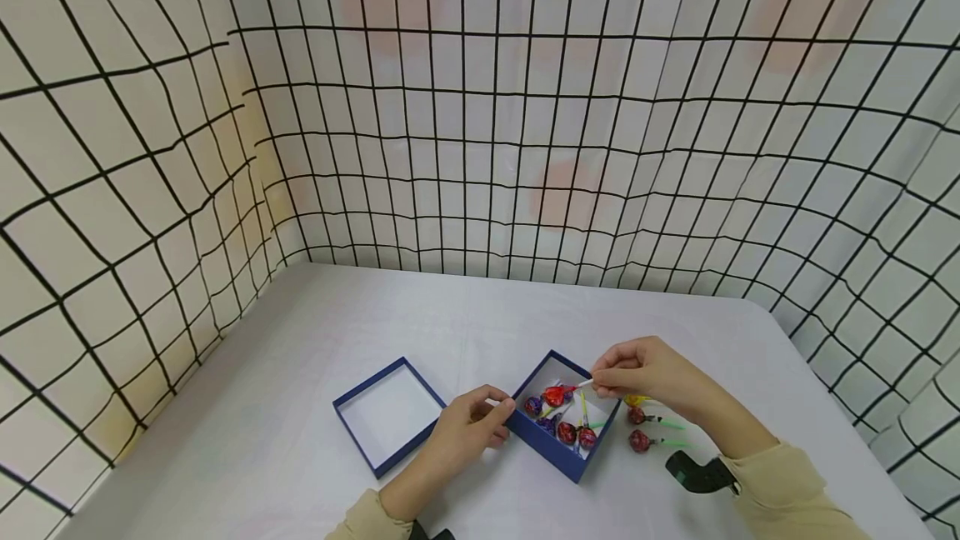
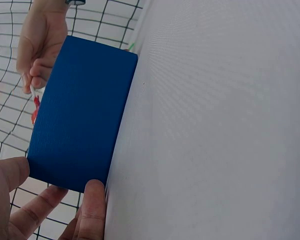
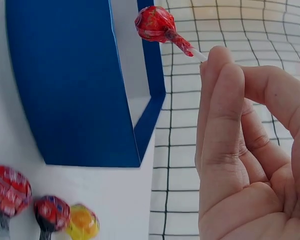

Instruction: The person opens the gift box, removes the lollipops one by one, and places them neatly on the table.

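Thumb and fingertips of my right hand (image 1: 647,373) pinch the white stick of a red-wrapped lollipop (image 3: 156,24). Its candy end hangs over the open blue box (image 1: 542,443). Inside that box lie several lollipops (image 1: 567,433) in red and purple wrappers. My left hand (image 1: 467,423) holds the box at its left corner, thumb near the rim and fingers round the edge. From the left wrist, the box's blue side wall (image 2: 80,115) hides its contents.
To the left, the blue-rimmed lid (image 1: 375,473) lies with its white inside up. Right of the box, two red lollipops (image 1: 639,441) and a yellow one (image 3: 84,222) lie on the white table (image 1: 300,340). Black netting (image 1: 465,140) over white sheeting surrounds the table.
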A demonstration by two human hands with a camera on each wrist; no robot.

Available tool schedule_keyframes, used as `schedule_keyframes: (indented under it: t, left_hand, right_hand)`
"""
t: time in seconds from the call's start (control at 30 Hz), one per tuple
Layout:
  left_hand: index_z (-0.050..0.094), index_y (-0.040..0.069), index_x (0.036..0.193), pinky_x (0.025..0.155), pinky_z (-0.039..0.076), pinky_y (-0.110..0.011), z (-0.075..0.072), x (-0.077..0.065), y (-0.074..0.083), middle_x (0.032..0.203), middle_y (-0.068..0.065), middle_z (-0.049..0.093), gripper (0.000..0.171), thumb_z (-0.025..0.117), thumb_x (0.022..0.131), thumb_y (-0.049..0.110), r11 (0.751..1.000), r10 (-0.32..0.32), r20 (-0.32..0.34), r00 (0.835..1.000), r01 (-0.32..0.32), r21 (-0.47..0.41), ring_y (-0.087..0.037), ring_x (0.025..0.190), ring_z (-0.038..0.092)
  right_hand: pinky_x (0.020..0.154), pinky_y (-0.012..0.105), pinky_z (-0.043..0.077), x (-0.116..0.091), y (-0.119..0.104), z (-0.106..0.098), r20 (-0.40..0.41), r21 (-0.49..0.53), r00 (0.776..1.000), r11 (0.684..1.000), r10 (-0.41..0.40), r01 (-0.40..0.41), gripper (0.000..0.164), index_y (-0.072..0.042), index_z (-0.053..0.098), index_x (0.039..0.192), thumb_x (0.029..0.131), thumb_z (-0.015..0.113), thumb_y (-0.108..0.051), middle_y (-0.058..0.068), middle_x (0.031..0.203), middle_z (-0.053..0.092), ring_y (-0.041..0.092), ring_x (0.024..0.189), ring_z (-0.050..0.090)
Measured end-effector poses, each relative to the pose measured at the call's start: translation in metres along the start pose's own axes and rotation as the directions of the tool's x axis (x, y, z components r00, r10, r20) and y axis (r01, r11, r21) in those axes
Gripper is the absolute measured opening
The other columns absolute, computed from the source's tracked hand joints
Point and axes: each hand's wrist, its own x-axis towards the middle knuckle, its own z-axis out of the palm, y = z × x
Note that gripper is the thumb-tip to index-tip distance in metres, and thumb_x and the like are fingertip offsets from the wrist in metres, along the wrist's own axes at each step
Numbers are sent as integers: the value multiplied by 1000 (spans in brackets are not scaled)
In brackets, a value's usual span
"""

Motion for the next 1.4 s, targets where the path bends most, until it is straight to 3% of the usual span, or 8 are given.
schedule_keyframes:
  t: [0.43,0.8,1.03,1.4]
  left_hand:
    - [73,8,119,72,64,-34,-1,0,1,95,-14,78,29,68,107,34,1000,2,2,1000,-2,-7,-23,79,78]
    - [73,7,118,72,64,-32,0,0,0,94,-15,78,29,68,107,33,1000,5,3,1000,-5,-16,-21,78,77]
    - [73,7,118,71,64,-33,0,0,1,94,-14,78,29,68,107,34,1000,-1,2,1000,1,-8,-22,78,77]
    - [72,7,119,73,65,-35,-1,0,0,97,-14,78,30,68,107,34,1000,-2,12,1000,2,-15,-22,79,77]
  right_hand:
    - [86,27,65,-27,9,-20,-24,-5,1000,1000,-9,9,35,13,67,117,106,70,-19,12,102,80,15,92,76]
    - [84,24,65,-51,24,-32,-45,12,999,1000,-17,18,30,12,67,119,109,65,-16,0,98,81,9,91,75]
    - [87,26,65,-67,34,-40,-73,50,997,999,24,-21,28,9,68,118,107,67,-17,-1,99,81,9,92,76]
    - [87,26,65,-79,52,-45,-46,117,996,990,81,-75,21,2,70,117,108,66,-17,3,103,81,13,93,77]
